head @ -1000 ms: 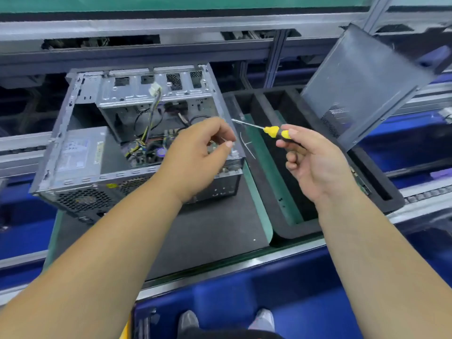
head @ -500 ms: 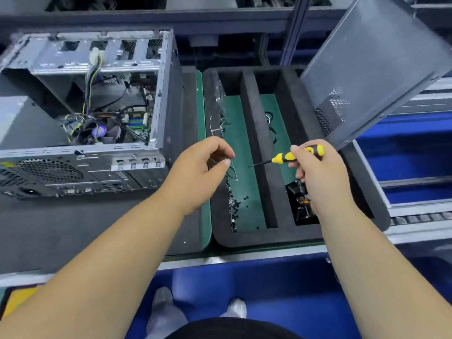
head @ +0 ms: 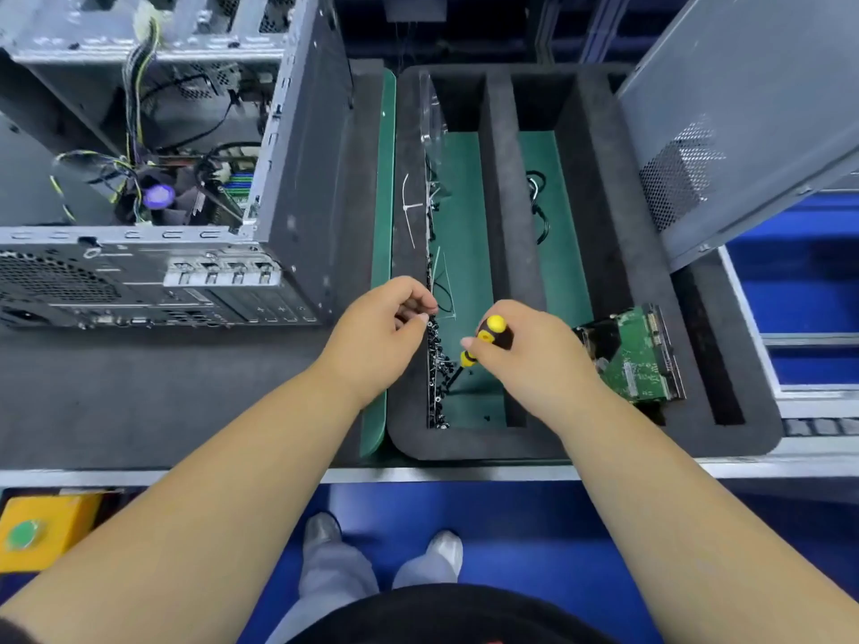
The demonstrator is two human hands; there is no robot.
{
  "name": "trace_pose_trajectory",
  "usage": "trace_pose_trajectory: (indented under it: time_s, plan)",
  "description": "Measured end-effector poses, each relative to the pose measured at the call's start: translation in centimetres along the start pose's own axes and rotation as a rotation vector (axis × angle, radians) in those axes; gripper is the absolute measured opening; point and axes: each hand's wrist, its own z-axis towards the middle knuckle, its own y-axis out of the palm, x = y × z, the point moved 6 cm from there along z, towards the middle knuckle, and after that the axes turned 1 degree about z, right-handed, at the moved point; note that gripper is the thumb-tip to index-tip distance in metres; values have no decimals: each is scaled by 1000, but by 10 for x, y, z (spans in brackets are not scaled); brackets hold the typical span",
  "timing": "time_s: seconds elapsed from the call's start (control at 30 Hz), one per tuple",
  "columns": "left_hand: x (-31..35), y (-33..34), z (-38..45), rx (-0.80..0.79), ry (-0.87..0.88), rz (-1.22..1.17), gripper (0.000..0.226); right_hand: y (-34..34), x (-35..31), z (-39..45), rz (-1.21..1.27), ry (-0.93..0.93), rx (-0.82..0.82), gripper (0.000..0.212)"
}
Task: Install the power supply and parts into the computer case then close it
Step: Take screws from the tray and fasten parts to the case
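Those screws in the foam tray are tiny and slippery; pinch one by the head. Your right hand grips the screwdriver, your left hand hovers half-curled beside the pile, apparently empty.

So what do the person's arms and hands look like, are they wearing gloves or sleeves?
No gloves. The left hand and the right hand are both bare, with no rings or watch showing. Both forearms are bare too, right up to the edge of the picture, so no sleeves can be seen. Nothing is written or marked on them.
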Motion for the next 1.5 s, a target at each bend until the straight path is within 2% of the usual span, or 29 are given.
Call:
trace_pose_trajectory:
  time_s: [0.2, 0.4, 0.73, 0.87, 0.97, 1.07, 1.17, 1.23, 1.5]
  plan:
    - [0, -2, -4, -14, 4, -8, 22, 13, -4, 1, -135, -71, -16, 29]
    - [-3, -1, -6, 9, -13, -29, 22, 16, -5, 1, -164, -83, -30, 28]
    - [7, -5, -7, -18, -92, -51, 28, -30, -8, -1, 25, -9, 53, 29]
    - [17, -4, -7, -43, -145, -45, 27, -66, -11, -7, 206, 24, 169, 27]
    - [21, -1, -9, -57, -255, -66, 24, -91, -14, -12, 384, 45, 226, 27]
    - [28, 7, -12, -71, -435, -296, 19, -116, -21, -20, 495, 30, 290, 26]
    - [44, 16, -16, -85, -595, -736, 14, -133, -27, -27, 600, 16, 339, 24]
    - [55, 19, -17, -94, -642, -961, 12, -141, -30, -32, 650, 9, 355, 24]
    - [84, 7, -19, -65, -527, -1065, 8, -157, -41, -51, 776, -39, 393, 19]
